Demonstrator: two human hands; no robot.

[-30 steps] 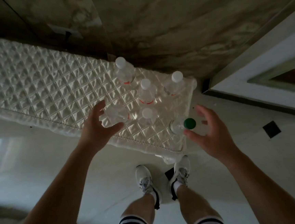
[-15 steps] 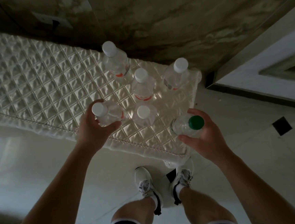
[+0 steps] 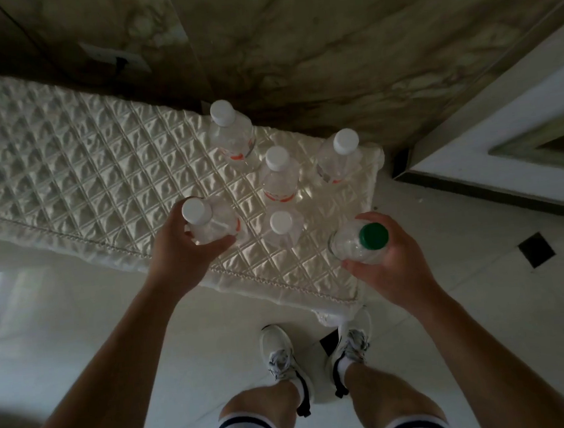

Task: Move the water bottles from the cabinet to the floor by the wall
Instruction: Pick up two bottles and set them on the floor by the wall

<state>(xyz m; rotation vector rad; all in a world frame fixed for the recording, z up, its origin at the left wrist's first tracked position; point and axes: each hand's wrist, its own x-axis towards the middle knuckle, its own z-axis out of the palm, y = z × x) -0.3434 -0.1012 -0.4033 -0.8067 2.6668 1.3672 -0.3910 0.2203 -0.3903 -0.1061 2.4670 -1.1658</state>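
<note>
pale tile, quilted cabinet top: two bottles gripped, both upright

pale glossy floor [image 3: 78, 317] fills the lower frame, and a cabinet [image 3: 82, 170] under a quilted white cover runs from the left edge to right of centre, backed by a marbled wall [image 3: 326, 39] across the top. i count six water bottles at the cabinet's right end. four stand free: one at the back [image 3: 232, 132], one at the far right [image 3: 340, 155], one in the middle [image 3: 279, 176], and one [image 3: 283, 227] between my two hands.

my left grip [image 3: 178, 253] is clamped on the white-capped bottle [image 3: 206, 224], thumb and fingers curled round its shoulder from the lower-left side. my right grip [image 3: 391, 265] is clamped on the green-capped bottle [image 3: 361, 244], wrapped round it from the lower right at the cover's front corner. both bottles have their long axis vertical, caps pointing up at the camera. i cannot tell whether either base has left the cover.

what matters for the carry: the wall lies toward the top of the frame, beyond the cabinet, and the bare floor against it shows only past the cabinet's right end, right of centre. that puts the right grip nearer the drop spot. i judge the left bottle has to clear the free bottle beside it, so i'd lift straight up along the axis first, then swing right and down.
</note>
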